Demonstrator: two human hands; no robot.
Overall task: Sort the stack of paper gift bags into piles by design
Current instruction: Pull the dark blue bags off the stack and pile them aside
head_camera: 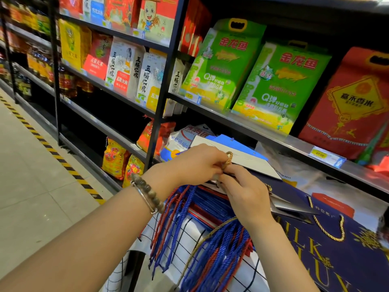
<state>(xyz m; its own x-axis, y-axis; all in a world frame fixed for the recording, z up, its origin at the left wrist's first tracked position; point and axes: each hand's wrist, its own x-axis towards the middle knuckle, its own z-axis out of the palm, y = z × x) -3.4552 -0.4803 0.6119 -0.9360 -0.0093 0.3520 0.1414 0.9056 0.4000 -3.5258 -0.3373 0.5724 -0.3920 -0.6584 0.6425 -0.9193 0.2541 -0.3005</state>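
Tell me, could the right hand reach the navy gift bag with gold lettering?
Probably yes: the navy gift bag lies mostly uncovered just beside the right hand, though that hand pinches a gold rope handle.

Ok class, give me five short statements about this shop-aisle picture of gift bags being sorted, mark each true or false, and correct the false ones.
1. The left hand and the right hand both pinch the gold cord handle. True.
2. The bracelets sit on the right wrist. False: they are on the left wrist.
3. The rope handles hanging below the hands are green. False: they are blue and red.
4. A navy bag with gold lettering lies to the right of the hands. True.
5. The green rice bags stand on the floor. False: they stand on a shelf.
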